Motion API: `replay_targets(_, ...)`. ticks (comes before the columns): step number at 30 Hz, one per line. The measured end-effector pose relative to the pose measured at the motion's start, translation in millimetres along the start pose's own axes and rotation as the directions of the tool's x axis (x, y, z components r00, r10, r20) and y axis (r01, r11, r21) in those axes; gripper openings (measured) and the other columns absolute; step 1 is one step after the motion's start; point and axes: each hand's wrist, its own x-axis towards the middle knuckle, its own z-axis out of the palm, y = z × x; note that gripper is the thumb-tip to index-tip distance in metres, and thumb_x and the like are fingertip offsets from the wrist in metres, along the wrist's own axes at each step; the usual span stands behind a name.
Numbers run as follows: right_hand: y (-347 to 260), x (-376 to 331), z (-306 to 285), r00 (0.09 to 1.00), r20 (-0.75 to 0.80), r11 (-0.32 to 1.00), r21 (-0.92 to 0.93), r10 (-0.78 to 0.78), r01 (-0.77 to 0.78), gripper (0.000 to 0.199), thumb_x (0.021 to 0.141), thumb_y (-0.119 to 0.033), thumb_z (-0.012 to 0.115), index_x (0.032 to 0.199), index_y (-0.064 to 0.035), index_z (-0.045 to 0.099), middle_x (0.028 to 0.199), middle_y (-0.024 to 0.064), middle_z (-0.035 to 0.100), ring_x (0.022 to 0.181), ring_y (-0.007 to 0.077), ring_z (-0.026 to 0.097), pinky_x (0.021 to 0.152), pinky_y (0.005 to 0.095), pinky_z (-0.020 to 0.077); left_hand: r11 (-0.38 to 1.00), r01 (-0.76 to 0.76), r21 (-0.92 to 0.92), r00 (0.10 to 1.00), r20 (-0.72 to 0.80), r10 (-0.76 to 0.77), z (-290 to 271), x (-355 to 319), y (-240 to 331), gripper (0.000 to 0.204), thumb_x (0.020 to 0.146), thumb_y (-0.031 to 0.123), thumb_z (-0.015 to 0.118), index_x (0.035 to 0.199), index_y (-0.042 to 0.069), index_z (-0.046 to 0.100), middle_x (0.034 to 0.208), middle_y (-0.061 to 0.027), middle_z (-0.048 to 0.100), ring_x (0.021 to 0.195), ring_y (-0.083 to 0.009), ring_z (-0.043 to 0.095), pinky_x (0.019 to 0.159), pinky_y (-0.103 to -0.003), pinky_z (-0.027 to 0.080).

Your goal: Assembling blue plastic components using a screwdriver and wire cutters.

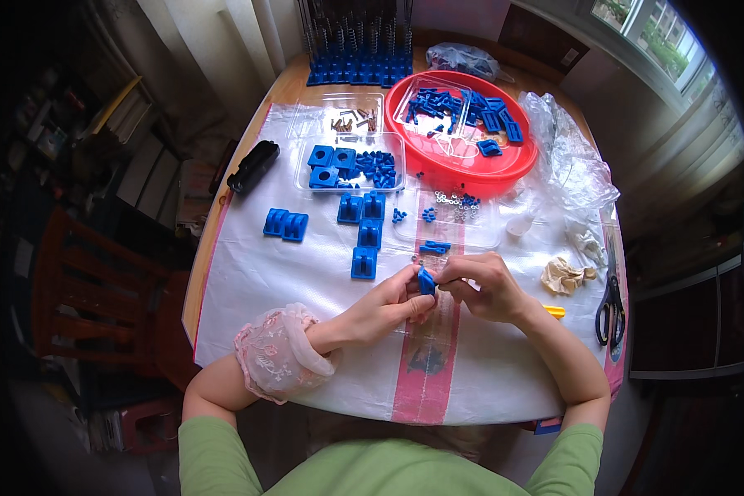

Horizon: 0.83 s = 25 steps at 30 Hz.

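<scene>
Near the middle of the table, my left hand (382, 307) is closed around a small blue plastic part (426, 282), with thumb and fingers pressing its sides. My right hand (485, 285) meets it from the right. Its thumb and index finger are pinched at the part's edge, and whatever lies between them is too small to make out. Just beyond my fingers lie slim blue plastic pieces (435, 247). To the left, square blue bases with raised lugs (364, 263) stand in a short column, and another pair of bases (286, 224) sits farther left.
A clear box (300, 172) holds blue parts; behind it are copper-coloured pins (354, 121). A red basin (504, 169) carries more blue parts. White and blue bits (457, 203) lie nearer. Black scissors (611, 312), crumpled plastic (566, 157) and a yellow piece (555, 312) are right.
</scene>
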Motion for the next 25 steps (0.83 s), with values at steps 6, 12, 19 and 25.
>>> replay_targets(6, -2.3, 0.9, -3.7, 0.999, 0.04, 0.999, 0.026, 0.03, -0.031, 0.018, 0.08, 0.009, 0.067, 0.095, -0.0025, 0.065, 0.085, 0.0132, 0.07, 0.076, 0.0316, 0.069, 0.065, 0.0389, 0.0519, 0.999, 0.005, -0.046, 0.999, 0.039, -0.003, -1.4, 1.2, -0.1, 0.039, 0.108, 0.021, 0.054, 0.14, 0.005, 0.041, 0.103, -0.0002, 0.055, 0.089, -0.0083, 0.053, 0.082, -0.028, 0.047)
replay_targets(12, -4.2, 1.2, -1.9, 0.998, 0.02, 0.997, 0.034, 0.064, -0.064, 0.019, 0.08, 0.009, 0.067, 0.094, -0.0026, 0.065, 0.084, 0.0133, 0.07, 0.077, 0.0317, 0.07, 0.065, 0.0388, 0.052, 0.999, 0.023, -0.03, 1.0, -0.008, -0.024, 0.9, 0.1, 0.8, 0.039, 0.108, 0.021, 0.054, 0.141, 0.005, 0.04, 0.102, -0.0001, 0.055, 0.088, -0.0086, 0.053, 0.081, -0.027, 0.046)
replay_targets(19, -1.4, 0.3, -3.2, 0.997, 0.059, 0.998, 0.035, 0.045, -0.047, 0.019, 0.08, 0.009, 0.067, 0.094, -0.0027, 0.064, 0.084, 0.0129, 0.07, 0.077, 0.0316, 0.069, 0.065, 0.0393, 0.0517, 0.999, 0.013, -0.031, 0.999, 0.038, -0.012, -2.2, 0.6, -0.8, 0.039, 0.108, 0.02, 0.054, 0.141, 0.005, 0.04, 0.102, -0.0002, 0.055, 0.088, -0.0088, 0.053, 0.08, -0.027, 0.046)
replay_targets(25, -3.7, 0.2, -4.6, 0.997, 0.07, 0.999, 0.025, 0.037, -0.039, 0.018, 0.08, 0.008, 0.067, 0.095, -0.0028, 0.064, 0.085, 0.0128, 0.07, 0.078, 0.0313, 0.069, 0.067, 0.0398, 0.0516, 0.998, 0.014, -0.065, 0.998, 0.064, -0.01, -3.1, 1.4, -1.6, 0.041, 0.108, 0.02, 0.054, 0.143, 0.005, 0.039, 0.103, -0.0008, 0.055, 0.089, -0.009, 0.053, 0.082, -0.027, 0.046)
